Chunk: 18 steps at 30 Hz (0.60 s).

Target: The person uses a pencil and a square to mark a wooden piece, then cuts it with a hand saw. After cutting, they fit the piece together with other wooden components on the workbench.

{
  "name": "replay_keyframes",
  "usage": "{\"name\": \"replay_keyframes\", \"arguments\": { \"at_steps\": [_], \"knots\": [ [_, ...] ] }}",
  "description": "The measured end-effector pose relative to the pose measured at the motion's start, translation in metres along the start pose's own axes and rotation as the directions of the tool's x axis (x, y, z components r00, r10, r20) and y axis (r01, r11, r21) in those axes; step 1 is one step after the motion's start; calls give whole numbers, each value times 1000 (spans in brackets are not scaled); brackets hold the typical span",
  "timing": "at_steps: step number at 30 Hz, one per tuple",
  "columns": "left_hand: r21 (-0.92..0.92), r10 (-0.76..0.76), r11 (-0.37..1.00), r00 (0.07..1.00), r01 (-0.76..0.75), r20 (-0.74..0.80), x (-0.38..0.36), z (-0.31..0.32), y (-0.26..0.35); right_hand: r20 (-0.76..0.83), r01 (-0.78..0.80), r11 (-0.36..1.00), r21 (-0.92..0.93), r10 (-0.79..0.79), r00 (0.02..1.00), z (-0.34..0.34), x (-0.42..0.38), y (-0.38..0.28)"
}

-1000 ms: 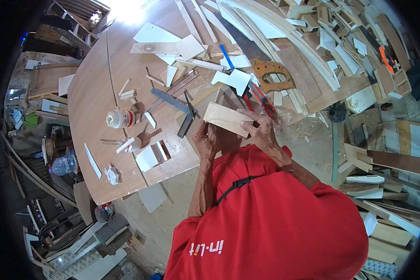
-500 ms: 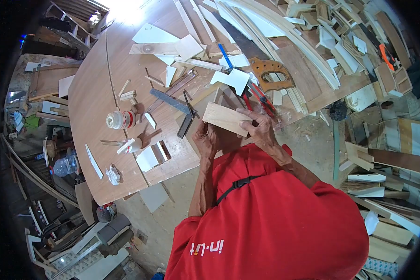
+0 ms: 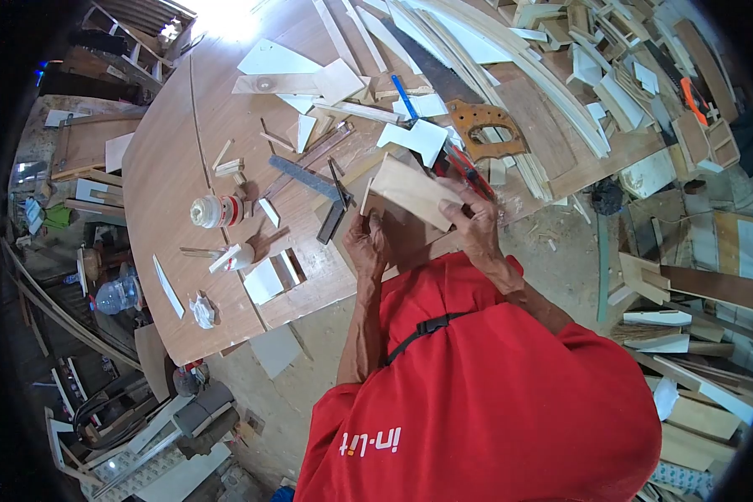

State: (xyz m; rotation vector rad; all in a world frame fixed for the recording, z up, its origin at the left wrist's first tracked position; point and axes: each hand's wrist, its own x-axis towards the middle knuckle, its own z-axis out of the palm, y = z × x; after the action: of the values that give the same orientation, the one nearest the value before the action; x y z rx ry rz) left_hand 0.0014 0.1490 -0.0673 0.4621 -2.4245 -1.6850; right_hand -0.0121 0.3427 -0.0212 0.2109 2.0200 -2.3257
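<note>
My right hand (image 3: 475,219) grips a flat rectangular board of pale wood (image 3: 414,192) at its right end, thumb on the upper face. Upright between the fingertips of my left hand (image 3: 366,245) is a narrow wooden strip (image 3: 367,196), close to the board's left end. Both pieces are tilted above the near edge of the workbench (image 3: 309,304). Just left of the strip lie a dark-handled tool (image 3: 331,222) and a long grey abrasive-looking bar (image 3: 299,176). Behind my right hand are red-handled pliers (image 3: 470,171), partly covered by a white offcut (image 3: 427,140).
A handsaw with a wooden handle (image 3: 487,134) lies behind the pliers, near a blue-handled tool (image 3: 405,98). At left stand a glue-smeared jar (image 3: 217,212) and a small white container (image 3: 239,255). Long wood strips (image 3: 510,75) and piled offcuts (image 3: 611,84) crowd the right.
My right hand has shifted the board slightly right and tilted it more steeply. The left fingers are now apart from the board's left end, and the narrow strip shows in them.
</note>
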Motion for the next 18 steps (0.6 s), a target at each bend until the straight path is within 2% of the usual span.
{"name": "replay_keyframes", "arguments": {
  "at_steps": [5,7,11,13,14,16,17,18],
  "knots": [
    [-68,23,997,1000,-23,-2,1,3,-1,41,-131,989,70,128,991,-10,2,2],
    [-48,17,999,1000,-18,-20,2,3,-5,62,71,983,-172,-61,996,-7,1,5],
    [-3,49,999,999,-49,-14,1,3,2,150,14,988,-157,9,989,-1,0,2],
    [-4,5,1000,1000,-5,-22,1,1,-2,-11,-2,999,42,3,1000,5,2,1],
    [-6,3,1000,999,-3,-32,1,-1,-3,-1,-2,999,40,2,1000,5,5,1],
    [-234,20,971,993,-47,-113,2,-5,2,-200,-26,999,-22,21,980,4,20,4],
    [-265,-30,964,994,2,-104,1,-10,4,-189,-25,999,-23,20,982,2,29,5],
    [-266,-32,964,993,0,-114,-1,-16,3,-122,52,972,-230,-82,989,-1,39,8]
  ]
}}
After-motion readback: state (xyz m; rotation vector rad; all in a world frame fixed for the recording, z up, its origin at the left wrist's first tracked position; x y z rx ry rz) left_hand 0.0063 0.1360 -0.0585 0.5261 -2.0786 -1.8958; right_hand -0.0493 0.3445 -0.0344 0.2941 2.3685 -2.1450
